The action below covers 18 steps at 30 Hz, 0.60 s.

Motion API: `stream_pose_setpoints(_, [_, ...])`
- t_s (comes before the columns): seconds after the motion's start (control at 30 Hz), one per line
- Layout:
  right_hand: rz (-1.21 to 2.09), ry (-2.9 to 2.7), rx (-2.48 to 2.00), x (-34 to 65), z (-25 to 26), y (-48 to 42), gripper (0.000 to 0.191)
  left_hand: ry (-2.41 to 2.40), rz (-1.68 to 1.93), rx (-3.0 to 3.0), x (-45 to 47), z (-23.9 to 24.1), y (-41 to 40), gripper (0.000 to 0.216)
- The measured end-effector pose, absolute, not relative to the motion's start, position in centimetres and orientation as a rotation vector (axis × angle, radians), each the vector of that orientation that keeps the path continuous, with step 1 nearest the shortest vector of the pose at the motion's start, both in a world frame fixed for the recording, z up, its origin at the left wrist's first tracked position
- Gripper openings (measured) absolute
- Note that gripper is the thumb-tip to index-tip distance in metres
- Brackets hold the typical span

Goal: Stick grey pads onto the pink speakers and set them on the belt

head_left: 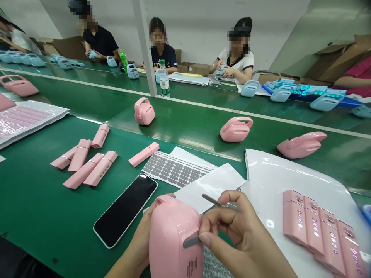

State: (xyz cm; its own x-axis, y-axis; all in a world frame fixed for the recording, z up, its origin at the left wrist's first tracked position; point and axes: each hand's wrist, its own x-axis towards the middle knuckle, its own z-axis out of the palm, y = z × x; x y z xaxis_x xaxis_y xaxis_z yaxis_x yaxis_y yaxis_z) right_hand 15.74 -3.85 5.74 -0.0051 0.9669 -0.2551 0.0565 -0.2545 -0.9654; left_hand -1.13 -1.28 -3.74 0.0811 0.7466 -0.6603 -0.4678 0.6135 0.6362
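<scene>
A pink portable speaker (165, 235) with rounded edges and a handle stands upright at the bottom middle. My left hand (140, 239) is wrapped round its left side, fingers mostly hidden behind it. Between the thumb and a finger of my right hand (237, 231) is one end of a grey oval sticker (191, 242); its other end lies against the speaker's back, above small printed text. A second grey sticker (211, 199) juts from the raised fingers of the same hand. Behind the speaker lies a sheet of grey oval stickers (174, 170), partly under white backing paper (214, 181).
A phone (126, 210) lies left of the speaker. Several pink stick-shaped pieces (79, 154) lie farther left, others (324, 231) on white sheets at right. Pink speakers (236, 129) stand along the green belt beyond. A bottle (164, 81) and co-workers handling blue speakers are across.
</scene>
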Motion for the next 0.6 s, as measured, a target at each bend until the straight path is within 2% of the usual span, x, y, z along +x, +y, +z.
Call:
stream_pose_setpoints(0.17, [1.349,-1.188,-1.447,15.8,5.6,-3.8,0.027,1.212,0.909,0.258,-1.1,-3.9,-1.3,0.071])
stream_pose_setpoints(0.4, [1.372,-1.188,-1.469,15.7,5.9,-3.9,0.028,1.191,0.9,0.309,-1.5,-5.1,-1.4,0.06])
stream_pose_setpoints(0.6, [1.364,-1.201,-1.516,15.5,6.1,-4.0,0.029,1.207,0.909,0.331,-1.4,-4.7,-1.5,0.042])
